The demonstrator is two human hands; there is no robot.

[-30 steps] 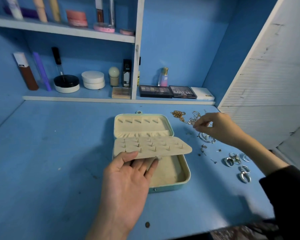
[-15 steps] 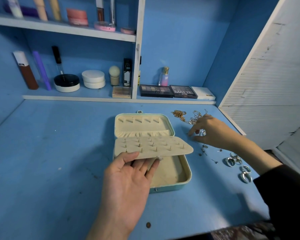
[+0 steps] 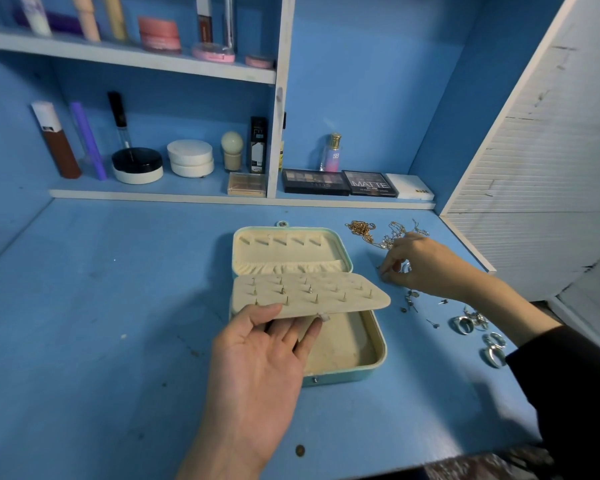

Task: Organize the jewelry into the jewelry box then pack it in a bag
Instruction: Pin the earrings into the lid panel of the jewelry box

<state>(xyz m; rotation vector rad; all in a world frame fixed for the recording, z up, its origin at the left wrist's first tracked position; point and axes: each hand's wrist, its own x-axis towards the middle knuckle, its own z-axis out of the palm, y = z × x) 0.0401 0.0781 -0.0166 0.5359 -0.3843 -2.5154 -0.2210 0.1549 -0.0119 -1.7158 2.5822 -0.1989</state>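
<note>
A mint-green jewelry box (image 3: 379,362) lies open on the blue desk, cream inside. Its earring flap (image 3: 326,293), studded with several posts, is lifted over the lower tray. My left hand (image 3: 257,368) holds the flap's front edge, thumb on top and fingers underneath. My right hand (image 3: 426,265) is down on the desk right of the box, fingertips pinching a small earring beside a silver hoop. Gold chains (image 3: 364,230) lie tangled behind that hand. Loose studs (image 3: 411,301) and silver rings (image 3: 465,323) are scattered in front of it.
Shelves at the back carry cosmetics: bottles, round jars (image 3: 190,157), eyeshadow palettes (image 3: 314,181). A white slatted panel (image 3: 534,168) borders the desk on the right. A small brown coin (image 3: 300,450) lies near the front edge. No bag is in view.
My right hand came away from the gold chains and dropped left and down to the desk beside the box. The left hand and the flap stayed put.
</note>
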